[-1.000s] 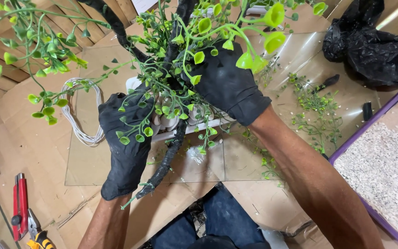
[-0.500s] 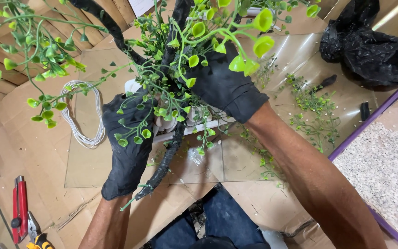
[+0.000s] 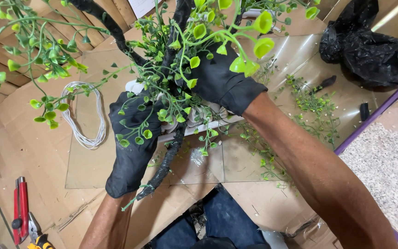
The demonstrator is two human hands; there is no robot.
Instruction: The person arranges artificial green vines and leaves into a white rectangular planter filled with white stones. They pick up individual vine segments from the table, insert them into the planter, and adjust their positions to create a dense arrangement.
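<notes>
Both hands (image 3: 176, 110) grip fake plant (image 3: 171, 69); black stem (image 3: 164, 166) tilted, end twd wearer.

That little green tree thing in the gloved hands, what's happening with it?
A person in black gloves is working on an artificial plant with dark branches and small green leaves. The left hand grips it low down by a dark branch, while the right hand reaches in among the foliage. It sits over cardboard sheets on the floor. Nearby lie a coil of white wire, loose green sprigs, a black plastic bag and a red utility knife.
</notes>
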